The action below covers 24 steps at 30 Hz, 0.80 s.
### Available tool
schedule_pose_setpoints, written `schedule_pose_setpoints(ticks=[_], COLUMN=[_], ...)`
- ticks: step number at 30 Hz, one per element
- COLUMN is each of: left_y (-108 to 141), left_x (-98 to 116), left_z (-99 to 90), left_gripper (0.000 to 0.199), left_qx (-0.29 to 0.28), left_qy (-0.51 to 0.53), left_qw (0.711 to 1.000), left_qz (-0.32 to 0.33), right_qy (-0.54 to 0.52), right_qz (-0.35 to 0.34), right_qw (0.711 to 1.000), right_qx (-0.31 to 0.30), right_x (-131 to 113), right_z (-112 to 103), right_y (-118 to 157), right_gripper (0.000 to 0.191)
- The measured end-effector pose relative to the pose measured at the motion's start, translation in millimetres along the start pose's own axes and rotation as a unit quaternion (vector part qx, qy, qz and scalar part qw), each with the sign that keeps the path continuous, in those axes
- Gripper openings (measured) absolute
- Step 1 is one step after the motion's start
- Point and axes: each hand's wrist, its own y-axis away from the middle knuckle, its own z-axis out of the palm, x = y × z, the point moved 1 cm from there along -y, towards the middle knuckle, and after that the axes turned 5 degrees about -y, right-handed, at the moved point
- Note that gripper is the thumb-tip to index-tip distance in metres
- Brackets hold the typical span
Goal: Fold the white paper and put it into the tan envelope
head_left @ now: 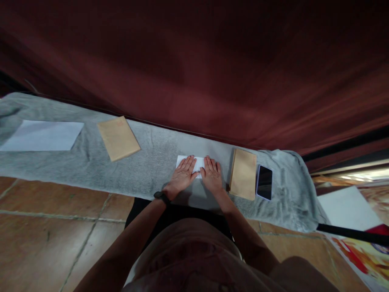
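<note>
A small white piece of paper (199, 163), apparently folded, lies on the grey cloth in front of me. My left hand (182, 173) rests flat on its left part, fingers stretched forward. On the right part lies my right hand (212, 174), also flat, with its fingers slightly spread. The thumbs point toward each other near the paper's lower edge. Both palms cover much of the sheet, so its folds are partly hidden. Just right of my right hand is a stack of brown envelopes (243, 174).
Grey cloth (152, 162) covers the long narrow table. A phone (264, 182) lies beside the envelope stack. Farther left are more brown envelopes (119, 138) and white paper sheets (44, 136). A dark red curtain (182, 81) hangs along the far edge.
</note>
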Motion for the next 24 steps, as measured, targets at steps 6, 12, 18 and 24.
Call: schedule_pose_setpoints(ticks=[6, 12, 18, 24], left_y=[5.3, 11.3, 13.3, 14.6], left_x=[-13.7, -23.2, -24.9, -25.3], left_z=[-2.9, 0.5, 3.3, 0.1], left_gripper=[0.072, 0.077, 0.074, 0.067], left_qx=[0.007, 0.028, 0.045, 0.024], left_qy=[-0.014, -0.016, -0.02, -0.031], left_qw=[0.999, 0.996, 0.995, 0.996], left_qz=[-0.032, -0.079, -0.09, -0.084], right_qy=[0.002, 0.003, -0.008, -0.05], right_qz=[0.001, 0.001, 0.019, -0.051], right_qw=[1.0, 1.0, 0.999, 0.997], right_qx=[0.0, 0.003, 0.031, 0.002], right_x=[-0.8, 0.9, -15.2, -53.5], right_z=[-0.2, 0.9, 7.5, 25.1], right_y=[0.1, 0.4, -0.2, 5.6], right_gripper=[0.058, 0.057, 0.056, 0.054])
